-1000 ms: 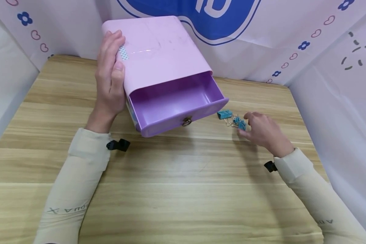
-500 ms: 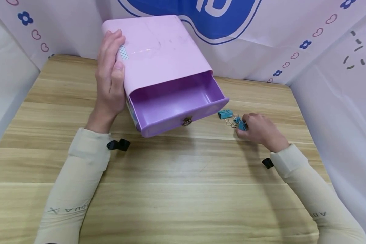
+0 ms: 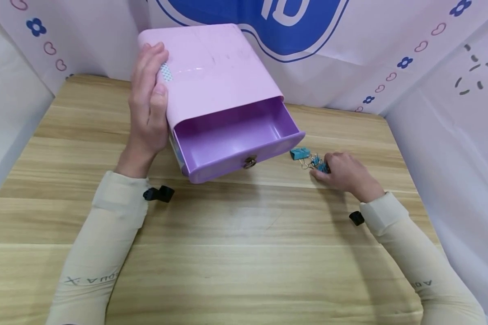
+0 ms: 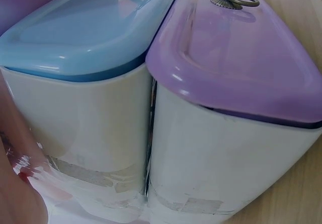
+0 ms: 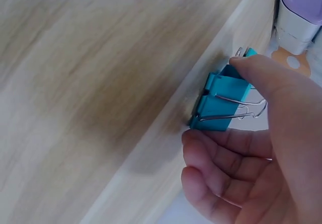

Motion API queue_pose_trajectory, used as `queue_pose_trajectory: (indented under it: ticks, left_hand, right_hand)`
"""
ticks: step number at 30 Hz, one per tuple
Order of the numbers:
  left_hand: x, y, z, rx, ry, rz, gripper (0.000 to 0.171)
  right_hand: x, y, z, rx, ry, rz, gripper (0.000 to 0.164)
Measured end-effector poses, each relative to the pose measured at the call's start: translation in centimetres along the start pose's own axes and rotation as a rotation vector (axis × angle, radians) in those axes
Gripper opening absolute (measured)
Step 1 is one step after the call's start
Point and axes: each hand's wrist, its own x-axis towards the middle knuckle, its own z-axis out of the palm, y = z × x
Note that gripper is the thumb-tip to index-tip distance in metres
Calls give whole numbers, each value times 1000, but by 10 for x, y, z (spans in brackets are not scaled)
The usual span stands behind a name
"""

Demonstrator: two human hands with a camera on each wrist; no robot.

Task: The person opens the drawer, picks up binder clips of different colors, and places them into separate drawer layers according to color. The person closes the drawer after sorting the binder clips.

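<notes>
A pink-topped drawer box [image 3: 211, 67] stands left of centre in the head view. Its top purple drawer [image 3: 244, 153] is pulled out, with nothing inside. My left hand [image 3: 146, 99] lies along the box's left side, fingers extended up to the top edge. The left wrist view has a blue drawer [image 4: 85, 32] and a lower purple drawer [image 4: 236, 53], both pushed in. Right of the box, my right hand [image 3: 343, 174] pinches a teal binder clip [image 5: 224, 100] between thumb and fingers. Another teal binder clip [image 3: 299, 153] lies close by, nearer the box.
Everything stands on a wood-grain table [image 3: 236, 253]. A white printed backdrop [image 3: 321, 81] rises behind it, and a white side wall [image 3: 451, 135] borders the right. The open drawer's ring pull [image 3: 250, 162] sticks out at the front.
The right hand has moved slightly in toward the binder clips, and its thumb and fingers have come together on one. The left hand and the drawer box have stayed in place.
</notes>
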Motion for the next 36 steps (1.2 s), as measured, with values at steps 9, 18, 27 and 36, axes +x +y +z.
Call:
queue_pose_trajectory:
  ticks: [9,18,27,36]
  left_hand:
    - [0,-1,2,-9,12,24,61]
    - [1,0,1,-12,9,16,61]
    - [1,0,0,-8,16,15,61]
    - [-1,-9,1,-5,12,33,61]
  right_hand:
    - [-3,-1,0,-24,14,-16,48]
    - [-12,-8,-13,-10,37,-24,48]
    - [-16,-16,-26,-6,83,-43,52]
    - [-19,-25,-44,7,123,-52,53]
